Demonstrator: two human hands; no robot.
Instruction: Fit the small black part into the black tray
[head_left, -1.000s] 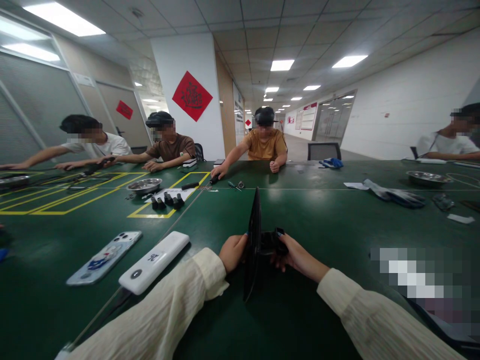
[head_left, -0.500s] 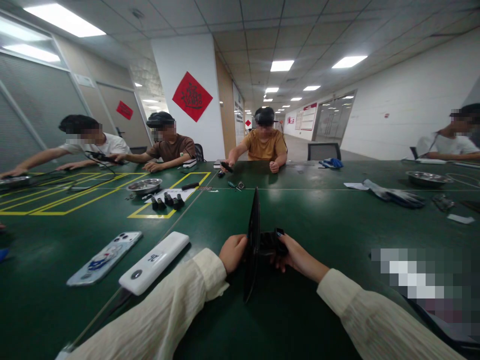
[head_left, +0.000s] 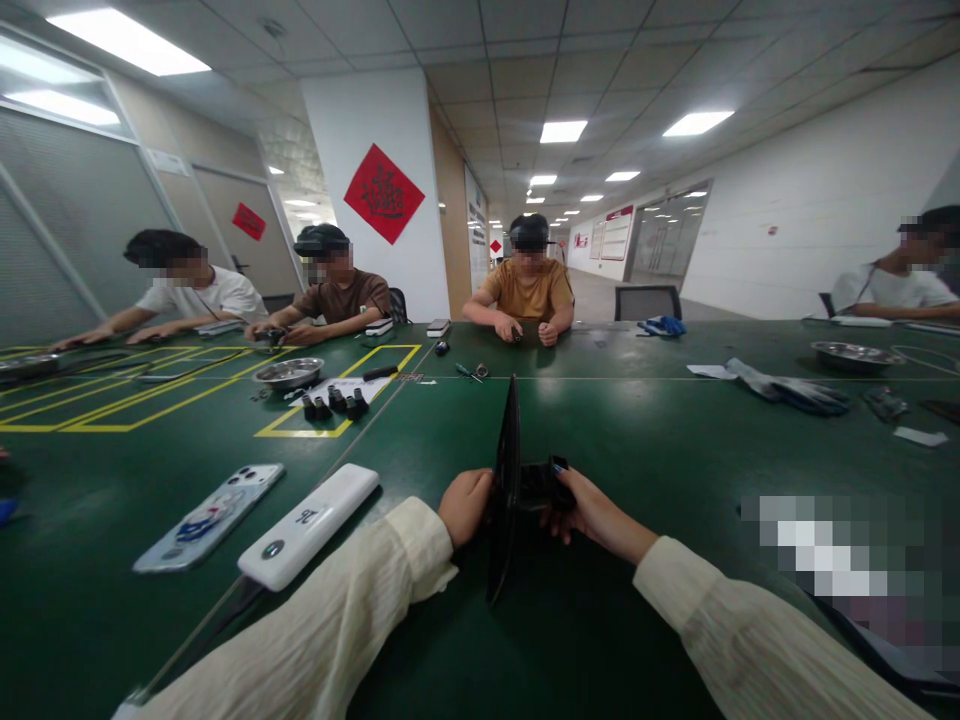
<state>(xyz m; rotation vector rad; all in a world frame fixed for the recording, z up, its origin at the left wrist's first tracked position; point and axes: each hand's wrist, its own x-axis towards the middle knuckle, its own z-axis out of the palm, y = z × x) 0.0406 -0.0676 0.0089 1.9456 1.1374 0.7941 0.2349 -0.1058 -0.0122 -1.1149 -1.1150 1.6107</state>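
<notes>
A thin black flat panel stands upright, nearly edge-on, in front of me above the green table. From its right face juts a blocky black bracket; its exact kind cannot be made out. My left hand is closed at the panel's left side, its fingertips hidden behind the edge. Around the bracket's outer end, my right hand is closed, thumb on top and fingers curled below. Left of my left arm lie a white power bank with a cable and a phone in a patterned case.
Black cylindrical parts stand on paper near a metal bowl. Small tools lie ahead. Gloves and another bowl are at the right. Several co-workers sit around the table, one directly opposite.
My hands and the black panel have stayed put. The co-worker opposite has drawn a hand holding a dark object inward. At the far left, two co-workers have shifted their arms.
</notes>
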